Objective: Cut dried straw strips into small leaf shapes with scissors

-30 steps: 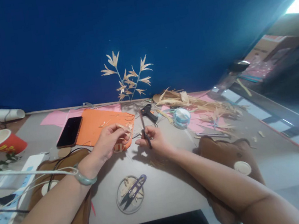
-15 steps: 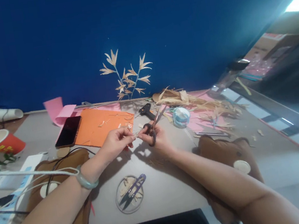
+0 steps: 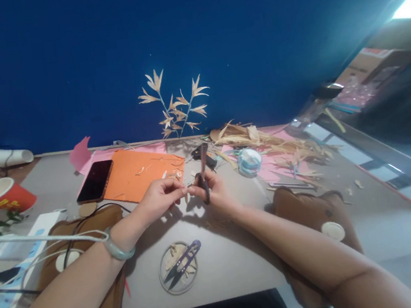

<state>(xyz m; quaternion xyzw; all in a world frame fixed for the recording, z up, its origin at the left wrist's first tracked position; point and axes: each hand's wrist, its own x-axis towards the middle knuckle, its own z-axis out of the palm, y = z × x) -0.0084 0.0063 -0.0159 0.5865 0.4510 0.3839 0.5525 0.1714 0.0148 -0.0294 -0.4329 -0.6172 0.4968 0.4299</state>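
Observation:
My left hand (image 3: 161,197), with a pale green bangle at its wrist, pinches a small tan piece (image 3: 186,197) that looks like dried husk. My right hand (image 3: 214,192) keeps dark-handled scissors (image 3: 203,174) looped on its fingers, their blades pointing up and away. The thumb and fingertip of that hand meet the same tiny piece, right beside the left fingertips. Just behind the scissors lies a black glue gun (image 3: 209,159). Below the hands, purple thread snips (image 3: 184,261) rest across a round dish (image 3: 161,277) of husk scraps.
An orange sheet (image 3: 127,172) and a phone (image 3: 94,182) lie to the left. Dried husks (image 3: 243,136) and a tape roll (image 3: 249,161) are on the right. A husk-flower branch (image 3: 179,107) stands at the back. Brown cushions (image 3: 299,222) lie under the forearms; a red cup (image 3: 16,197) stands far left.
The scissors have swung from slanting right to pointing nearly straight away, seen more edge-on. A tan piece now hangs below the fingertips. The pink paper at the back left has flopped lower.

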